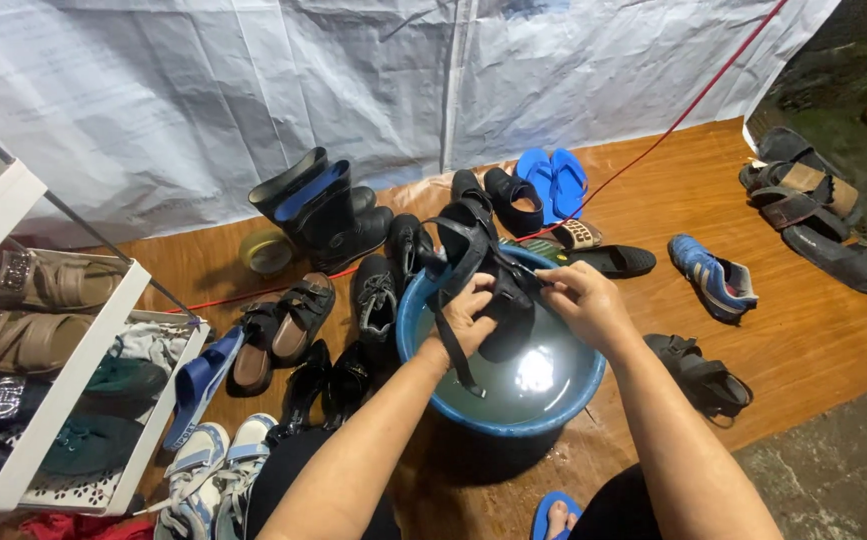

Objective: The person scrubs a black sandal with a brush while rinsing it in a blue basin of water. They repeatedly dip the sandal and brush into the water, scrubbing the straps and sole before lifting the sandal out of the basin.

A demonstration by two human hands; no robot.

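I hold a black strappy sandal (473, 250) over a blue basin (416, 318) of murky water. My left hand (465, 315) grips the sandal's underside and heel, and one loose strap hangs down toward the water. My right hand (583, 298) pinches a strap on the sandal's right side. The sandal is tilted with its toe end pointing up and away from me.
Many shoes lie around on the wooden floor: black rubber boots (325, 208), blue flip-flops (551, 180), a blue sneaker (713, 277), black sandals (698, 375), brown sandals (808, 195). A white shoe rack (73, 370) stands left. A red cord (653, 140) crosses the floor. White tarp (353, 80) behind.
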